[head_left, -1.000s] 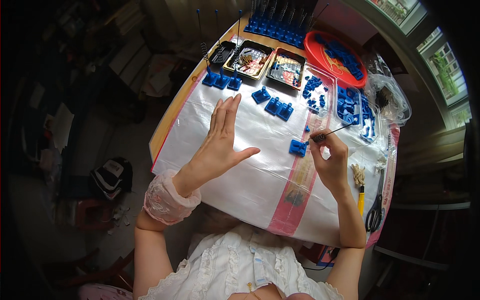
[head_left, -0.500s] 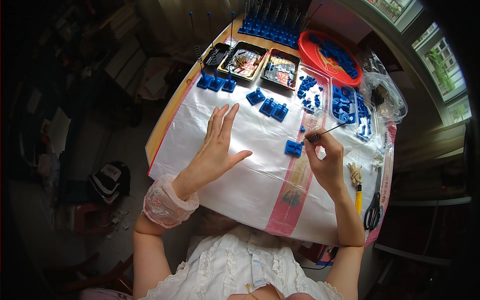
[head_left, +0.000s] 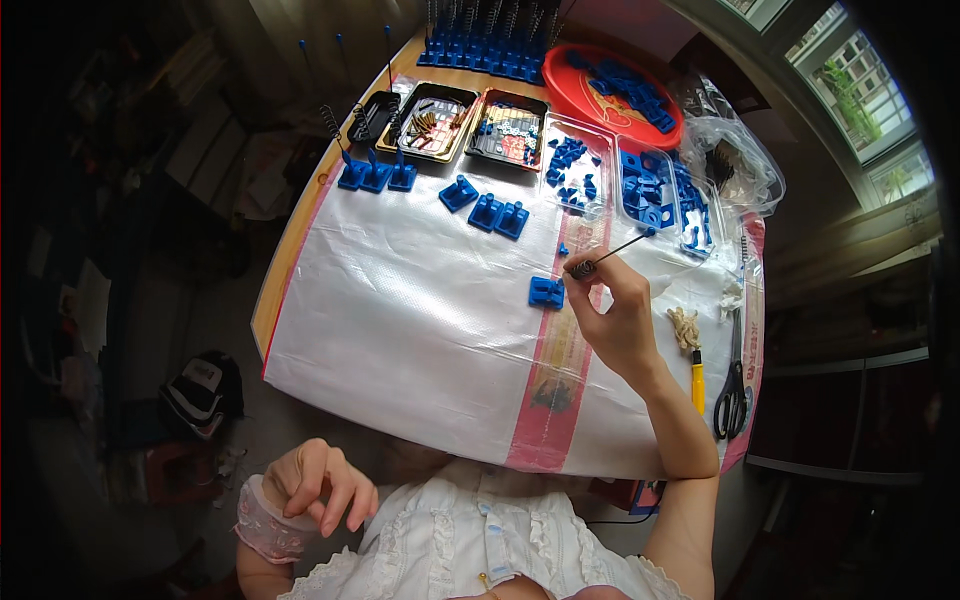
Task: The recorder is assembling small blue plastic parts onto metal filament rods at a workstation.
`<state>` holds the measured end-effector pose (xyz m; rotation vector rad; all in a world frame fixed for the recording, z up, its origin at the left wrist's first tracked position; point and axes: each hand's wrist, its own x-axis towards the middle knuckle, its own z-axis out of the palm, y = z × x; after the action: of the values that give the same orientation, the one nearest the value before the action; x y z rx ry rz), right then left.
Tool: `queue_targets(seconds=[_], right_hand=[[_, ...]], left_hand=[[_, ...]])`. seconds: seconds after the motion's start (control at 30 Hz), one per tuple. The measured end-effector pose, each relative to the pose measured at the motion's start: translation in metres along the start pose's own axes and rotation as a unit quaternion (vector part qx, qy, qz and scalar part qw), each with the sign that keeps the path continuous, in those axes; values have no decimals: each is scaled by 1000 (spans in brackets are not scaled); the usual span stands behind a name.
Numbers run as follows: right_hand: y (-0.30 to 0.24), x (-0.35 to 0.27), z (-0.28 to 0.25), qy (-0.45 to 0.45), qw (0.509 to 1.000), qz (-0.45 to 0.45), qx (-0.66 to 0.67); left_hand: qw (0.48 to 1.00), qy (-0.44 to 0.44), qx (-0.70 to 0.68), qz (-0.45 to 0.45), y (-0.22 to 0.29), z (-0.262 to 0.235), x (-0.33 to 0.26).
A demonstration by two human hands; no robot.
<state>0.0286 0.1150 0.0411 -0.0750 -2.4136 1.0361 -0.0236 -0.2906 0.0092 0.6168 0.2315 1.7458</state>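
Note:
My right hand (head_left: 622,318) is closed in a pinch on a dark coil spring (head_left: 582,269) with a thin rod through it; the rod slants up to the right and ends in a blue tip. Just left of those fingertips a square blue plastic base (head_left: 546,292) lies on the table cover, with a small blue piece (head_left: 564,250) beyond it. My left hand (head_left: 320,485) hangs off the table's near edge by my lap, fingers loosely bent and apart, holding nothing. Blue bases with posts (head_left: 485,212) stand farther back; three more bases (head_left: 375,178) at the left carry springs or rods.
Black trays (head_left: 430,122) of small parts and clear boxes (head_left: 648,185) of blue pieces line the back, beside a red basin (head_left: 560,85). Assembled blue spring stands (head_left: 480,60) fill the far edge. Black scissors (head_left: 731,400) and a yellow-handled tool (head_left: 697,385) lie at the right.
My left hand has drawn back from above the table to beside my lap, its fingers now more bent. My right hand keeps its pinch by the blue base. The whole view has shifted slightly.

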Motion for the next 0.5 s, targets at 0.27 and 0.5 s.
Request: queue_targets(seconds=[0.27, 0.5], right_hand=[[-2, 3, 4, -11, 1000, 8, 12], [-1, 0, 2, -2, 1000, 3, -5]], left_hand=[[679, 150, 182, -696, -145, -108, -323], [471, 310, 331, -756, -194, -118, -300]])
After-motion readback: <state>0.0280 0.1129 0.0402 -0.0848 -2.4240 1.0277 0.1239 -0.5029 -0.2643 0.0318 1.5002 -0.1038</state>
